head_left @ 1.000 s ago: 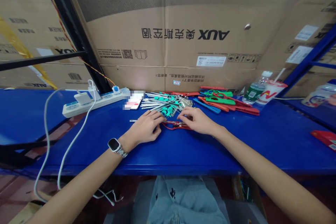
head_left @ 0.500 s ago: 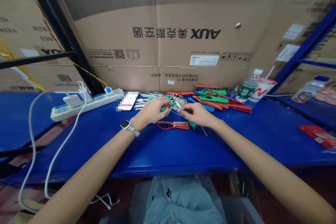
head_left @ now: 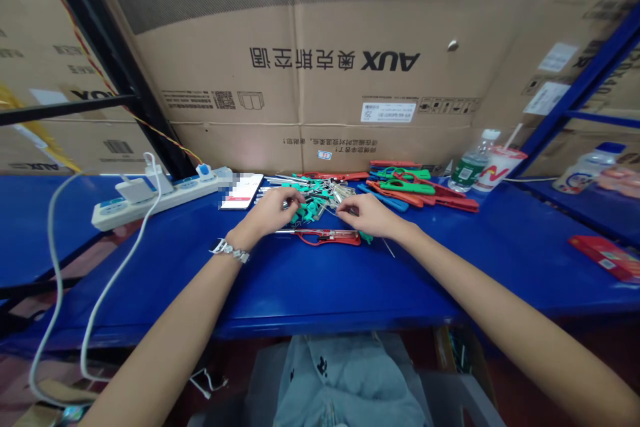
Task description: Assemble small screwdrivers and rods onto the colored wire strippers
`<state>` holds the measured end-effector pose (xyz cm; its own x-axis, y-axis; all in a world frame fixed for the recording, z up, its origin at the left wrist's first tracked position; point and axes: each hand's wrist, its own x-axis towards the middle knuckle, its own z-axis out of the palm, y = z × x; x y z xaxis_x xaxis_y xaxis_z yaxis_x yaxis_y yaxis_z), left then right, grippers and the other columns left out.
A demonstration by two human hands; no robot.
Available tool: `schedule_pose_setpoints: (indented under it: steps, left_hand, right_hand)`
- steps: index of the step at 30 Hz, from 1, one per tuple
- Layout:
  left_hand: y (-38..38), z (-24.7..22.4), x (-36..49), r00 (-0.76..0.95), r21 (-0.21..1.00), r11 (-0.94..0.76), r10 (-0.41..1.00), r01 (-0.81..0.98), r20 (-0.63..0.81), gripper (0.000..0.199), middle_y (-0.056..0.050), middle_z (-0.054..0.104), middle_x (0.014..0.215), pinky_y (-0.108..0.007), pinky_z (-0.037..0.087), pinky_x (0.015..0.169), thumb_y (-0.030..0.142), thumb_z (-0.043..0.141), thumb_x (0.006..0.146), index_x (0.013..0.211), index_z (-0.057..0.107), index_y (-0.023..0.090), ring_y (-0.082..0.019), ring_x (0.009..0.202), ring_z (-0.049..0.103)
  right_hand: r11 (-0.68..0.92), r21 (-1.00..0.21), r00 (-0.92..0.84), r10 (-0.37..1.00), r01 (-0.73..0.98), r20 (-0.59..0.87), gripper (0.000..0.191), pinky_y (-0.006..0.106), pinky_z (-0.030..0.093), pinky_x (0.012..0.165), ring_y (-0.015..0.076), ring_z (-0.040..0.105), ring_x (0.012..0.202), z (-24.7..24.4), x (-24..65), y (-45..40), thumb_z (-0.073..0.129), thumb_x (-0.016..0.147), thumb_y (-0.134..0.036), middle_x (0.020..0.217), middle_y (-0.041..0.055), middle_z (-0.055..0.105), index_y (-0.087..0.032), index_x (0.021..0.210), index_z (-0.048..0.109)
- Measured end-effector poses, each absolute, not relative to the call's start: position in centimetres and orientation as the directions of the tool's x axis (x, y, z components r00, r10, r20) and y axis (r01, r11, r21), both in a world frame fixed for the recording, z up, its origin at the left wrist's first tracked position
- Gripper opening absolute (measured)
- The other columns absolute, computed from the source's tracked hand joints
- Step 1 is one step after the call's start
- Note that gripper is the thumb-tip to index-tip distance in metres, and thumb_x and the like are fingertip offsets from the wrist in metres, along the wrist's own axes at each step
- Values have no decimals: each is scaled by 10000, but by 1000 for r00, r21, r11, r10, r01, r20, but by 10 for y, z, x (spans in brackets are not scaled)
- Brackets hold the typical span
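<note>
My left hand (head_left: 274, 209), with a silver band at the wrist, is over the left side of a pile of small green parts (head_left: 311, 207). Its fingers are curled together, and whatever they hold is hidden. On the pile's right side, my right hand (head_left: 369, 215) has thumb and fingertips pinched; I cannot make out what is between them. Thin metal and clear pieces (head_left: 340, 190) lie between the hands. In front of both hands rests a red lighter casing (head_left: 333, 237) with a metal tube pointing left. Silver rods (head_left: 273, 180) lie behind my left hand.
Red, green and blue casings (head_left: 407, 187) are heaped at the right. Behind them stand a water bottle (head_left: 470, 163) and a paper cup (head_left: 500, 167). A phone (head_left: 243, 192) and a power strip (head_left: 165, 197) with cables lie left. A cardboard box (head_left: 330, 87) rises behind the blue table (head_left: 320, 287).
My left hand has moved left, off the middle of the pile, uncovering more green parts and the casing's metal tube. My right hand has barely moved, its fingers still pinched.
</note>
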<state>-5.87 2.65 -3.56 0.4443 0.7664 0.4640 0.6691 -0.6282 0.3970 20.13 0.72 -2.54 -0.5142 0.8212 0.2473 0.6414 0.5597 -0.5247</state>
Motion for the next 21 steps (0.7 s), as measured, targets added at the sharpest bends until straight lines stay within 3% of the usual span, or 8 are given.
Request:
schedule_pose_setpoints:
  steps: [8,14,21]
  left_hand:
    - [36,-45,-71,470,388,-631,768,672,436,199,-55,751,873,-311,538,730,128,554,775,884,714,177,-185,779,679]
    - [35,-42,-74,540,290,-670,732,684,417,195,-52,716,841,-320,516,744,92,531,791,843,696,180,-186,783,644]
    - [30,-40,-69,511,334,-689,711,644,482,152,-50,701,871,-336,496,784,141,554,861,905,695,178,-186,810,623]
  right_hand:
    - [610,-306,-588,791,731,170,181,268,360,625,153,604,658,-12,151,20,649,864,-208,763,35,730,-192,1002,765]
    - [660,8,-658,749,751,83,197,293,355,638,237,666,801,-12,132,27,636,879,-297,829,84,740,-234,1010,768]
    - [659,38,-660,751,751,13,309,320,396,671,272,686,892,-8,133,38,639,830,-265,926,103,759,-239,1112,762]
